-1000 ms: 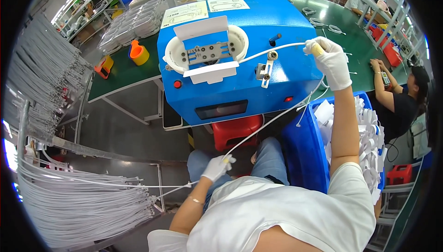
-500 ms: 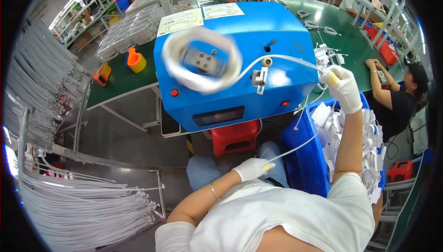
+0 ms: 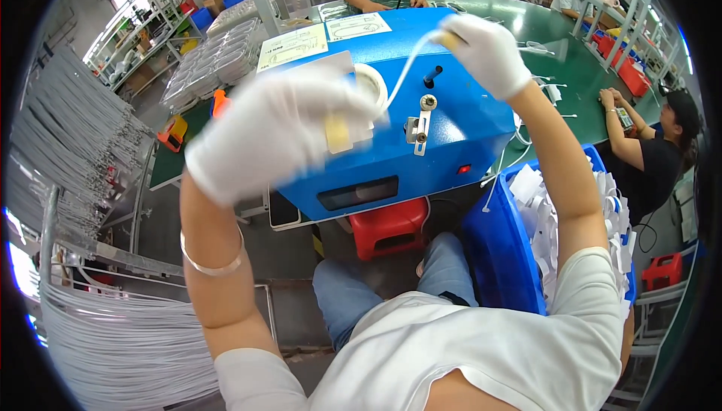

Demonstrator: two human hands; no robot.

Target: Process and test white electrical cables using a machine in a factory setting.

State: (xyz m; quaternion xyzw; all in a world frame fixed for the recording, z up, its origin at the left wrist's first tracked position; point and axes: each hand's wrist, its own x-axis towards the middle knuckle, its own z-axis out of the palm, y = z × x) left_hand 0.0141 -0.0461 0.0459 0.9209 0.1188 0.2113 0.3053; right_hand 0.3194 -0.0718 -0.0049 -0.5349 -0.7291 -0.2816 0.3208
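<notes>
A: Begin with the right hand.
B: The right hand (image 3: 485, 54), in a white glove, is raised at the upper centre of the frame. Its fingers are closed in a pinch on a white cable (image 3: 407, 69). The forearm climbs from the lower right, leaning left, with the elbow bent.

A: And the left?
B: The left hand (image 3: 286, 133), also gloved, is left of centre, palm side not visible, fingers directed right. The forearm stands nearly upright beneath it, a bracelet (image 3: 214, 264) around it. The hand is blurred; I cannot tell whether its fingers pinch anything. A yellow finger cover (image 3: 338, 134) shows on it.

A: Location of the cable?
B: Upper centre. It curves down from the right hand to beside the left fingertips, passing close to a white ring (image 3: 371, 80). The left hand hides much of that ring.

A: What lies beneath the hands?
B: A blue machine (image 3: 470, 121), central, with a metal bracket (image 3: 422, 129) and a dark screen (image 3: 357, 193) on its front.

A: Further out?
B: A red stool (image 3: 387, 227) below the machine; a blue bin (image 3: 492, 249) of white pieces at lower right; bundled white cables (image 3: 128, 343) at lower left; a green table (image 3: 545, 31) at upper right, a co-worker (image 3: 643, 148) seated beside it.
</notes>
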